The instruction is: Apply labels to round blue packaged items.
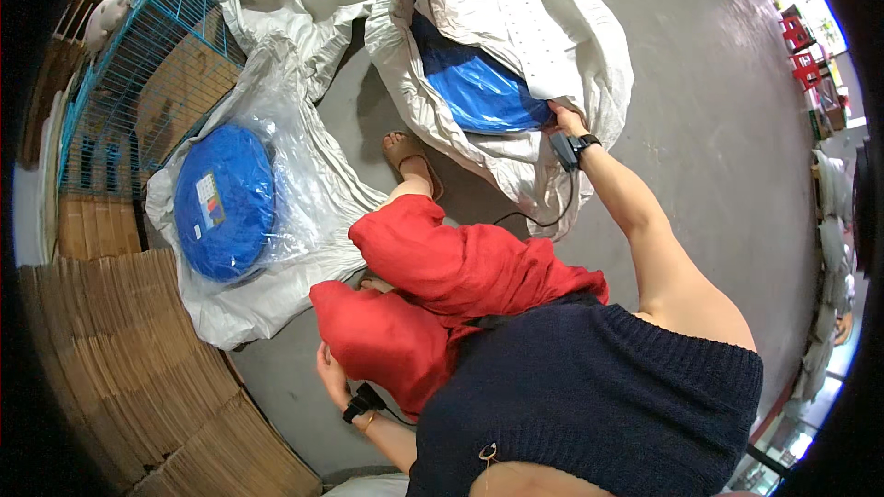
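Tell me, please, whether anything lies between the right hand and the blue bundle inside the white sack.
Nothing visible separates them. The right hand is at the open mouth of the white sack, right at the edge of the blue bundle. The sack's cloth drapes over the bundle's upper side, above the hand, not between them.

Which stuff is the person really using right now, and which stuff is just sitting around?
In use:
- right hand, reaching into the open white sack
- blue round bundle inside that sack

Just sitting around:
- second blue round bundle in clear plastic, on another white sack
- flattened cardboard stack
- blue wire cage
- left hand, down by the red trousers, holding nothing I can see
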{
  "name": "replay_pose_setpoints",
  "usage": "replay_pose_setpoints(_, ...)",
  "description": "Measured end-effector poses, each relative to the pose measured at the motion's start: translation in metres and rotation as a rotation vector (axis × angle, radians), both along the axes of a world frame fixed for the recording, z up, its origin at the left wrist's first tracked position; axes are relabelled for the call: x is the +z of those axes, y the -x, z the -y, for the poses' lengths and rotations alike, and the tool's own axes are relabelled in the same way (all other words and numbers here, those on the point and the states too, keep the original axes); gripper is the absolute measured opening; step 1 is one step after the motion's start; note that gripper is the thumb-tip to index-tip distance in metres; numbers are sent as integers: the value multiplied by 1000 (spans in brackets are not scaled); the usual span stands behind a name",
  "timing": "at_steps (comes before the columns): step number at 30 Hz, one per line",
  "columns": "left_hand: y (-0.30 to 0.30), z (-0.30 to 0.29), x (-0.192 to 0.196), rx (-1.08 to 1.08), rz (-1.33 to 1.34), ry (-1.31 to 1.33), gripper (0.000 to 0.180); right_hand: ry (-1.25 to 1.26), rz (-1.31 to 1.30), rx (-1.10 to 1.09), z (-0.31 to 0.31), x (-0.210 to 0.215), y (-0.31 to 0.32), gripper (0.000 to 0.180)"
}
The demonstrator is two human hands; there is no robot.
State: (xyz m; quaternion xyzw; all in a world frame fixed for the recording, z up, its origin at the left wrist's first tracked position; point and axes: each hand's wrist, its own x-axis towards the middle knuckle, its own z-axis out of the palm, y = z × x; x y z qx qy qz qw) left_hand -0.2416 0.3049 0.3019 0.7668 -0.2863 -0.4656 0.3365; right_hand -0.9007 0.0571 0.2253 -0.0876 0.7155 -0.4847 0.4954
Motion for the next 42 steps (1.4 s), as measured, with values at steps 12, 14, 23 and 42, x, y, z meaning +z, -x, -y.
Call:
replay_pose_setpoints(12,36,103,141,-255,87,360,39,80,263,-126,-4,44,-12,32)
replay_pose_setpoints(14,95,146,177,-472,9,374,39,263,511,-158,-7,25,7,29)
replay_pose_setpoints(23,271,224,87,-322,-956,-14,51,346,716,63,-79,120,-69,42)
replay_pose_setpoints(42,208,194,202,4,-674,439,32,-73,-1293,1471,-1,137,13,46)
